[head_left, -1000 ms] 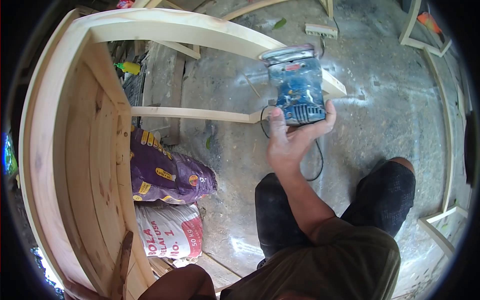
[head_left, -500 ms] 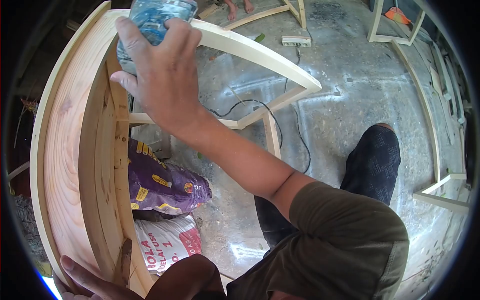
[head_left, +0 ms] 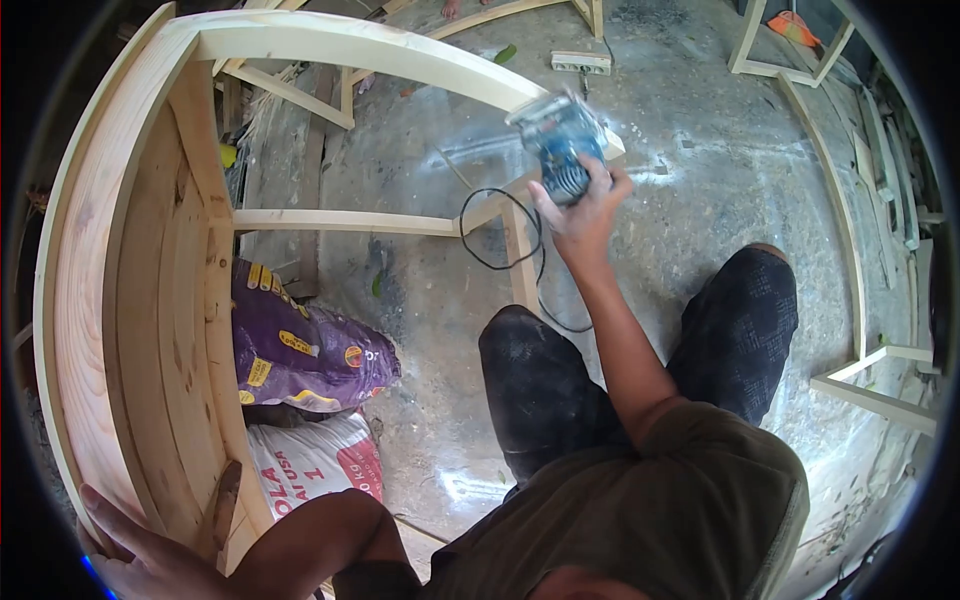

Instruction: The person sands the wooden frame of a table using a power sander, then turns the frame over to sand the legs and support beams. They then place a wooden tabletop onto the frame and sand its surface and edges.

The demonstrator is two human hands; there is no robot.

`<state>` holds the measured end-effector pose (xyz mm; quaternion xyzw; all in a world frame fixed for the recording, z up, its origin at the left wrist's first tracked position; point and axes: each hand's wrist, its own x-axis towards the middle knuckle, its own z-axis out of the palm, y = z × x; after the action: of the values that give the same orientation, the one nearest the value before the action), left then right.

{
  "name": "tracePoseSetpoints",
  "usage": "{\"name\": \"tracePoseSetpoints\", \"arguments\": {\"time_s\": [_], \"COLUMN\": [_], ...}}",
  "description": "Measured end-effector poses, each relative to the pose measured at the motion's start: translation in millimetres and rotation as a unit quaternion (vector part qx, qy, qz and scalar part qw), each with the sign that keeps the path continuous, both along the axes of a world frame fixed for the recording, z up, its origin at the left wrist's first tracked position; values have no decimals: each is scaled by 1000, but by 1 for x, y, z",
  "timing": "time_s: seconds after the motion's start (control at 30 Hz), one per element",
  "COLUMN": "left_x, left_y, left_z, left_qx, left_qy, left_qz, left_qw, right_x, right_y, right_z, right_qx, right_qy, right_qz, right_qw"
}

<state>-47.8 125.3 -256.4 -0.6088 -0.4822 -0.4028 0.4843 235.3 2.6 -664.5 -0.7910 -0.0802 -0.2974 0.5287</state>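
Observation:
My right hand (head_left: 588,218) is closed around the blue body of a power sander (head_left: 560,150), which looks slightly blurred. The sander is over the far end of a curved wooden rail (head_left: 400,55), covering part of it. A black cord (head_left: 464,228) loops beneath the sander toward the floor. At lower left, my left hand (head_left: 150,560) grips the near end of the wooden frame (head_left: 75,330), thumb on its face and fingers around the outer edge. This pale frame has a wide curved board along the left and a recessed plank panel (head_left: 150,300) inside.
Under the frame lie a purple sack (head_left: 320,350) and a white-and-red sack (head_left: 315,455). A power strip (head_left: 580,63) rests on the concrete floor. Other wooden frames (head_left: 825,190) stand to the right and at the back. Another person's feet (head_left: 450,8) show at the top edge.
My right hand and the sander have swung right, from the frame's far left corner to the curved rail's end. My left hand stays on the frame; the view has shifted slightly.

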Motion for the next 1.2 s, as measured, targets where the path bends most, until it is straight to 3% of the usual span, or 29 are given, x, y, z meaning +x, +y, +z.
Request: {"name": "tracePoseSetpoints", "arguments": {"time_s": [0.07,0.17,0.27,0.3,0.4,0.43,0.53,0.6,0.67,0.77,0.87,0.9,0.93,1.0,1.07,1.17,1.2], "left_x": [1,4,12,16,20,22,26,6,-10,-22,-30,-24,-28,-27,-19,-4,-1], "left_y": [4,6,3,0,-3,-4,-8,6,14,26,24,21,21,13,11,-1,-4], "left_z": [1,1,-3,-5,-6,-7,-7,-2,3,6,7,11,8,6,0,-6,-7], "left_qx": [0,-3,13,12,27,38,47,67,71,202,122,-44,5,13,56,42,47], "left_qy": [5,0,-3,-11,-14,-12,18,100,157,280,224,-50,-10,25,18,24,35], "left_qz": [11,28,51,38,50,62,66,107,159,156,201,66,105,90,103,106,108], "left_qw": [1000,1000,999,999,998,997,997,987,972,925,946,996,994,996,993,993,992], "right_x": [7,32,31,36,25,19,15,19,14,9,29,36,46,62,75,87,88], "right_y": [-12,-26,-41,-36,-4,7,-8,-10,-13,7,-7,-27,-48,-82,-98,-105,-102], "right_z": [-69,-150,-112,-134,-152,-144,-162,-159,-118,-93,-116,-125,-132,-116,-70,-14,4], "right_qx": [13,226,438,357,163,292,471,471,483,439,471,409,350,426,356,53,51], "right_qy": [13,104,183,153,166,218,251,219,218,211,189,184,172,165,172,97,101], "right_qz": [-64,-100,-49,-121,-262,-212,-50,-46,-44,-57,-121,-144,-160,-87,-30,25,61], "right_qw": [998,963,879,913,937,907,844,853,847,871,853,882,907,885,918,994,992]}}
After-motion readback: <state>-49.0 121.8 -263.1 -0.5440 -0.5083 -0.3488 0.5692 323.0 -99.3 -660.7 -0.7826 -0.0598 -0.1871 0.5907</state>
